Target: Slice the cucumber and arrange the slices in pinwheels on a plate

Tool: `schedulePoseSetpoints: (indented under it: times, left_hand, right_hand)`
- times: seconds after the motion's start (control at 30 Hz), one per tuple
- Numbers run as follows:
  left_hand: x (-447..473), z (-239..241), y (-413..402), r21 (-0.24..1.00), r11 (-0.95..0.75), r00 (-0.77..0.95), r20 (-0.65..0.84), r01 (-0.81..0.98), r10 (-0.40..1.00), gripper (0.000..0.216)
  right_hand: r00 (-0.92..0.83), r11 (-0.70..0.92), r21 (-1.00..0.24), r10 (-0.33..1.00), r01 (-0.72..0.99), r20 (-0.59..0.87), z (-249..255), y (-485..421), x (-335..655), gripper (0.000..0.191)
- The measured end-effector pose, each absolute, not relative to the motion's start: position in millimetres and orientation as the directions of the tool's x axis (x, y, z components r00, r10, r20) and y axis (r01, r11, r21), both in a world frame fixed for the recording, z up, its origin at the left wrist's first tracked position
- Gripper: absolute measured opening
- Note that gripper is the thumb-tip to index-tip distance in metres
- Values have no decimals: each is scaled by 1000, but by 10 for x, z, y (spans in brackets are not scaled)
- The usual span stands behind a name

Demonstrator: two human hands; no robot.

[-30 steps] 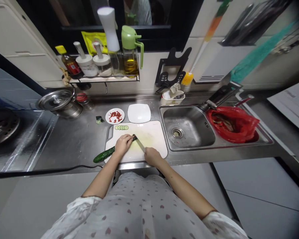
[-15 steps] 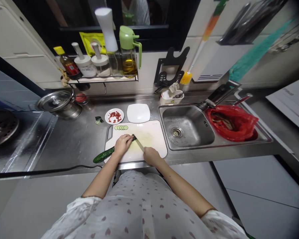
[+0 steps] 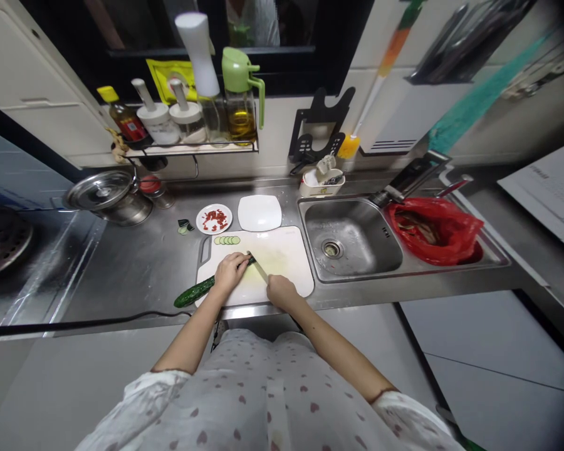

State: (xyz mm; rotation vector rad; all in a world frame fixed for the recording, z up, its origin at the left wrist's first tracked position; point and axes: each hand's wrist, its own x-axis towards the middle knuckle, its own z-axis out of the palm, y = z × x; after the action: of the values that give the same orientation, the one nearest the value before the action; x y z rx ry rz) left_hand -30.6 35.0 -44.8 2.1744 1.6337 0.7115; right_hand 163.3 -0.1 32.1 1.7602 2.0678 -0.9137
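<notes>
A white cutting board (image 3: 286,257) lies on the steel counter in front of me. My left hand (image 3: 230,271) is curled over a green cucumber (image 3: 195,292) that juts off the board's left edge. My right hand (image 3: 279,291) grips a knife (image 3: 258,269), its blade angled toward the fingertips of my left hand at the cucumber's cut end. Several cucumber slices (image 3: 227,240) lie in a row at the board's far left corner.
A small plate of chopped red chilli (image 3: 214,219) and a white square plate (image 3: 260,212) sit behind the board. The sink (image 3: 350,241) is to the right, with a red bag (image 3: 432,228) beside it. A lidded pot (image 3: 108,194) and a condiment shelf (image 3: 188,125) stand at the back left.
Both hands stay at the cucumber's cut end. The knife blade has shifted only slightly; the view has drifted a little to the right.
</notes>
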Motion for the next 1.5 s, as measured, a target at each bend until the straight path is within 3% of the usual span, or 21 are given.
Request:
schedulePoseSetpoints:
  times: [1.5]
  left_hand:
    - [-287,-434,340,572,-242,175,171,784,970,27]
  right_hand:
    - [-194,53,-244,776,968,-601,229,-167,1751,32]
